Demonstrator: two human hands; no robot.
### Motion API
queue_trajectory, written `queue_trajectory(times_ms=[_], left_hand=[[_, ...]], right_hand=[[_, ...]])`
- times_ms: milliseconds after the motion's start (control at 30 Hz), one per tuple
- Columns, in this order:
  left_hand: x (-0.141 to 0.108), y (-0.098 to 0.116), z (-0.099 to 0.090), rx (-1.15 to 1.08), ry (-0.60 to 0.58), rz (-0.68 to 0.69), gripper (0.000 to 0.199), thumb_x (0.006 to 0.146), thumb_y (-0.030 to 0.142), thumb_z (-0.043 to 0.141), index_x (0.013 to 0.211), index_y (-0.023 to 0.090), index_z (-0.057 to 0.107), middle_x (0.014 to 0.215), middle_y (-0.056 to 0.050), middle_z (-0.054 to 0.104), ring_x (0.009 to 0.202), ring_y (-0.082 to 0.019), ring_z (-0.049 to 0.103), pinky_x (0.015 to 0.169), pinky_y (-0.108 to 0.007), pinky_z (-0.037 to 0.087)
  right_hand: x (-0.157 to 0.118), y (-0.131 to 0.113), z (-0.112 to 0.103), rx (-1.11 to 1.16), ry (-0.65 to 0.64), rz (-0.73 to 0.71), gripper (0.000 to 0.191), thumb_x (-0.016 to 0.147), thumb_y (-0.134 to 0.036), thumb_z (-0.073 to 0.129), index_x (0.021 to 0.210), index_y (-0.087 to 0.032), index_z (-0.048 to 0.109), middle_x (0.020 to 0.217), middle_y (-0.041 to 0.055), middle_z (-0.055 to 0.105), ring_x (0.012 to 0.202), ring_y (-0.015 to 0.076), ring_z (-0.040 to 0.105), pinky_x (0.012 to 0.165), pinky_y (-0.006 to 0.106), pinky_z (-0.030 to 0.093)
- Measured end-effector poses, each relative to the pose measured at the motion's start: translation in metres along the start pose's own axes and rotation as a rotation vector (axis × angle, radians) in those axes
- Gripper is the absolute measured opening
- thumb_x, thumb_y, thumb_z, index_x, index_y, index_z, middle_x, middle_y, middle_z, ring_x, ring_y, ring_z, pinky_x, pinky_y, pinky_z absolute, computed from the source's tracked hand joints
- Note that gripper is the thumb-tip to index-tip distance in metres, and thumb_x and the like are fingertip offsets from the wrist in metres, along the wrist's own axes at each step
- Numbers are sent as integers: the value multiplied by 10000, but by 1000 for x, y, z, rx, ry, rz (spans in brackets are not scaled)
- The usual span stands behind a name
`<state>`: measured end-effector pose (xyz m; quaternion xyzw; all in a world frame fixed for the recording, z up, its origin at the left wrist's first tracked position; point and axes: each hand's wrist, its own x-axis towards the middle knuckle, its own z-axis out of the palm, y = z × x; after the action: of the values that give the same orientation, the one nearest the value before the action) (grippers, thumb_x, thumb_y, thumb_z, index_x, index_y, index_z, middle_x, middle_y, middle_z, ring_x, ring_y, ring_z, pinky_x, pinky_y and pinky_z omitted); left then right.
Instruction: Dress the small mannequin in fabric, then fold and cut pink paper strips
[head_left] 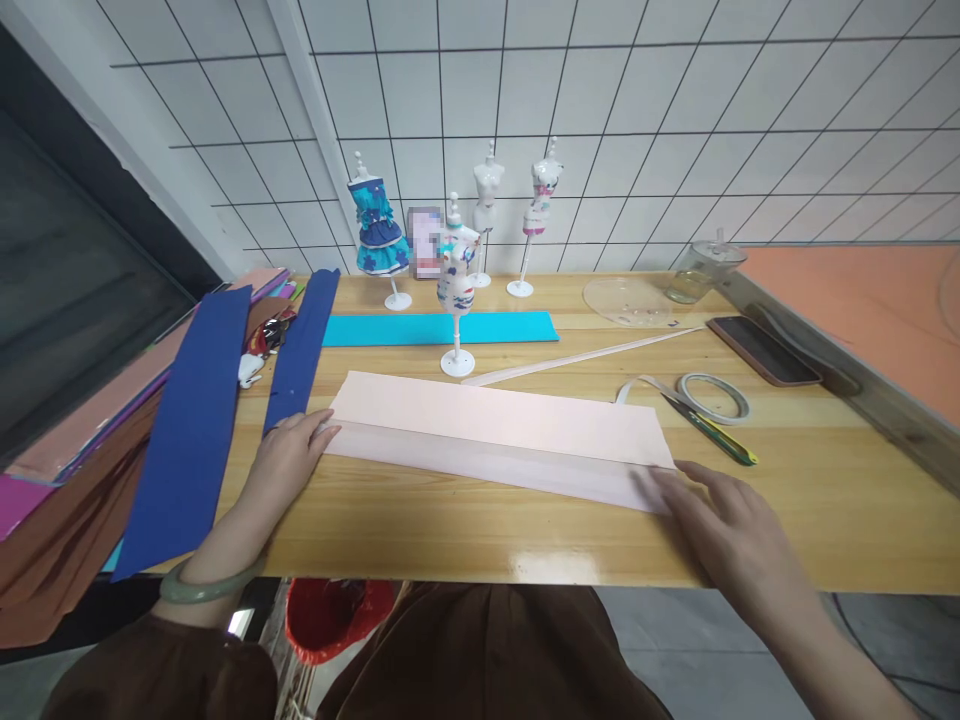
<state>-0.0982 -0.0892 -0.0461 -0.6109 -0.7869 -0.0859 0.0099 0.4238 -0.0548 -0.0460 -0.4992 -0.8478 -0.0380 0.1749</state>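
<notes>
A long pale pink paper strip (501, 415) lies across the table in front of me, creased lengthwise, with a paler band along its near side. My left hand (296, 450) is closed at the strip's left end, thumb and fingers on the near corner. At the opposite end, my right hand (716, 510) grips the near right corner between thumb and fingers; its fingertips are slightly blurred. Just beyond the strip stands a small white dress form (457, 275) with a colourful print. A narrow pale strip (577, 358) runs diagonally behind the pink one.
A yellow-green utility knife (720, 437), a roll of tape (742, 405) and a phone (763, 350) lie at right. Blue strips (187, 420) and stacked coloured sheets (37, 455) occupy the left. Behind are a turquoise strip (390, 330), several dress forms and a lidded cup (694, 275).
</notes>
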Motion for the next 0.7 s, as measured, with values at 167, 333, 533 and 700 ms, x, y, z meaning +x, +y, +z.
queue_trajectory(times_ms=[167,333,533,700], left_hand=[[-5,1,-3,210,12,84,472,897,386,262,1201,168,550,933,-132,597,944,-290,537,817,-378,426],[-12,18,-13,302,91,109,406,883,235,303,1217,168,524,1087,-162,560,1065,-317,495,857,-424,414],[-37,131,-3,101,75,579,367,884,238,357,1176,122,546,1343,-150,444,1337,-293,241,1082,-460,190],[-65,216,17,-160,-23,833,716,794,663,347,1326,186,399,1432,-97,342,1365,-267,176,1098,-438,168]], right_hand=[[5,3,1,-164,-116,-366,434,900,-182,335,1299,-304,456,1400,75,401,1253,317,373,951,536,355],[7,8,1,-200,-151,-403,489,878,-132,340,1328,-307,419,1428,53,363,1290,320,327,989,556,322],[6,8,1,-172,-136,-414,470,880,-192,345,1333,-297,414,1418,46,382,1276,315,352,967,555,345],[4,11,4,-187,-129,-404,487,874,-166,363,1340,-303,401,1413,51,390,1249,304,393,960,544,359]])
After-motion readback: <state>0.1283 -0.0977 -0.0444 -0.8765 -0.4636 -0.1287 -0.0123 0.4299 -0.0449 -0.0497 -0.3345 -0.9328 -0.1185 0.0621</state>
